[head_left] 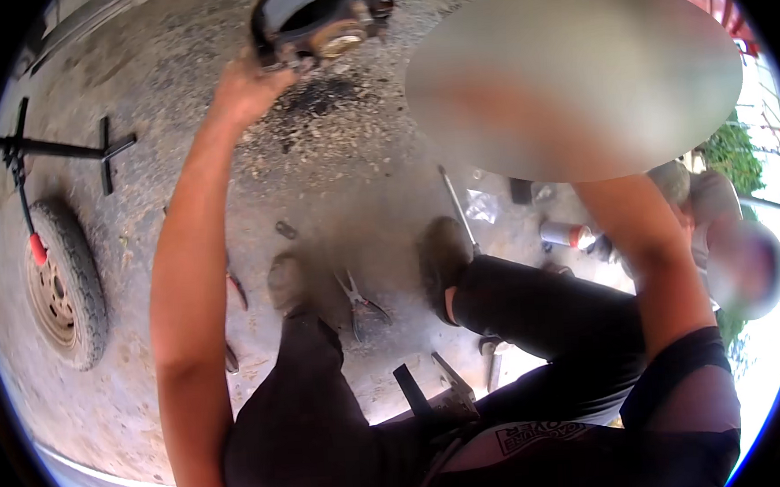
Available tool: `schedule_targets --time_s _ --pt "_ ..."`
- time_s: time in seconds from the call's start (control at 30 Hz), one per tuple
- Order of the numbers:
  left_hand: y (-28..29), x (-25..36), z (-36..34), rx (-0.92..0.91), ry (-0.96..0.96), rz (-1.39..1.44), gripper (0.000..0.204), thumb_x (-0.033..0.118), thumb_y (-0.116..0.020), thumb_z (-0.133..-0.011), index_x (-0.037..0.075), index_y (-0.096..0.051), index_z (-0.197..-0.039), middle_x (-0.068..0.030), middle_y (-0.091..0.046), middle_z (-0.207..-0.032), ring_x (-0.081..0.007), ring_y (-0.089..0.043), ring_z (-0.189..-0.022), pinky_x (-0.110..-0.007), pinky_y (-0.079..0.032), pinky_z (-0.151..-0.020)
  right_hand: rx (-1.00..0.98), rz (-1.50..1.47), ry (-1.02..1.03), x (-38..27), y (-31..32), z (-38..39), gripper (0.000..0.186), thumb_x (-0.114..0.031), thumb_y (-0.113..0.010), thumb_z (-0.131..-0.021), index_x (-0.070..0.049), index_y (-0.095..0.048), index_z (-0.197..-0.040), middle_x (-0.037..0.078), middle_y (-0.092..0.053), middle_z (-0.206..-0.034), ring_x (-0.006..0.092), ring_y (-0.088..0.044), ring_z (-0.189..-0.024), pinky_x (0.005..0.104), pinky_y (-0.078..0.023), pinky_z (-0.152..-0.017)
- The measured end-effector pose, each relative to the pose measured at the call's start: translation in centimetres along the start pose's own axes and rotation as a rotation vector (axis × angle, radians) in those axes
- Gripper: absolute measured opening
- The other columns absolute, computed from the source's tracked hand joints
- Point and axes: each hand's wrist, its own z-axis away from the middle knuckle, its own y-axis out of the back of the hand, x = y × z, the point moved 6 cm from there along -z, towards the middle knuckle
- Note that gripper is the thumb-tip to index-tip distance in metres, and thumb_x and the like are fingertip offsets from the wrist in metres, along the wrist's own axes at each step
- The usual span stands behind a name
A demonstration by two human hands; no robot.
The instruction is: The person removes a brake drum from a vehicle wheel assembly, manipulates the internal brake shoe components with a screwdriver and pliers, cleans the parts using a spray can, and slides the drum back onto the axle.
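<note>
My left hand (254, 85) is raised at the top centre, its fingers gripping a dark, curved metal assembly (325, 22) with a pale rim and a rounded fitting. My right forearm (649, 230) reaches up into a large blurred patch at the upper right; that hand (479, 93) is only a skin-coloured smear, so its fingers and anything in them cannot be made out. Below, long-nosed pliers (354, 298) lie on the gritty concrete floor (125, 407) between my shoes, and a long metal rod (454, 205) lies beside my right foot.
A tyred wheel (77, 330) is at the left beside a black cross-shaped tool (59, 148) with a red grip. Another person (714, 191) crouches close at the right, near a cylindrical can (559, 232). Small tools and a plastic bag (482, 205) lie around my legs.
</note>
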Motion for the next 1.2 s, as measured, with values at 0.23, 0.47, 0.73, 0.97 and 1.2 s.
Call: schedule_targets --time_s 0.23,0.47,0.73,0.97,1.2 --pt "0.1 -11.6 7.5 0.165 -0.024 -0.285 0.03 0.023 -0.061 -0.101 0.001 -0.07 -0.12 -0.0157 -0.075 -0.108 -0.0241 -0.073 -0.098 -0.037 -0.056 -0.085 -0.437 0.722 -0.474 7.6 9.1 19.4 0.054 -0.036 -0.074 -0.09 -0.005 -0.06 -0.132 0.019 -0.073 -0.109 0.0391 -0.069 -0.104 0.0467 -0.054 -0.089" --pt "-18.4 -0.6 25.5 -0.327 0.438 0.363 0.034 0.031 -0.065 -0.102 0.004 -0.07 -0.122 -0.0137 -0.074 -0.106 -0.0194 -0.072 -0.089 -0.038 -0.058 -0.082 0.443 -0.233 -0.773 24.5 2.2 50.5 0.036 -0.035 -0.068 -0.097 -0.005 -0.071 -0.116 0.018 -0.075 -0.096 0.0328 -0.072 -0.092 0.043 -0.055 -0.085" --pt "-16.5 42.0 23.0 -0.484 -0.644 0.038 0.015 0.01 -0.066 -0.097 0.003 -0.072 -0.109 -0.0121 -0.072 -0.103 -0.0286 -0.07 -0.091 -0.039 -0.055 -0.079 0.156 0.054 -1.209 29.9 -15.9 67.1 0.056 -0.031 -0.077 -0.077 -0.006 -0.063 -0.125 0.024 -0.068 -0.118 0.0399 -0.067 -0.108 0.0466 -0.055 -0.094" --pt "-3.3 40.8 30.9 -0.691 -0.875 -0.654 0.032 0.013 -0.066 -0.087 0.005 -0.065 -0.118 -0.0152 -0.065 -0.113 -0.0328 -0.061 -0.109 -0.043 -0.05 -0.094 0.286 0.059 -1.272 35.6 -24.8 72.4 0.046 -0.027 -0.065 -0.086 -0.014 -0.062 -0.129 0.025 -0.063 -0.122 0.0441 -0.064 -0.114 0.0526 -0.054 -0.095" --pt "22.9 29.9 35.9 -0.118 -0.131 -0.924 0.031 0.015 -0.065 -0.088 0.004 -0.066 -0.117 -0.0153 -0.065 -0.111 -0.0321 -0.062 -0.108 -0.043 -0.049 -0.094 -0.311 0.72 0.25 4.9 -8.3 25.6 0.055 -0.033 -0.064 -0.098 -0.014 -0.043 -0.145 0.023 -0.071 -0.12 0.0396 -0.069 -0.108 0.0461 -0.055 -0.094"
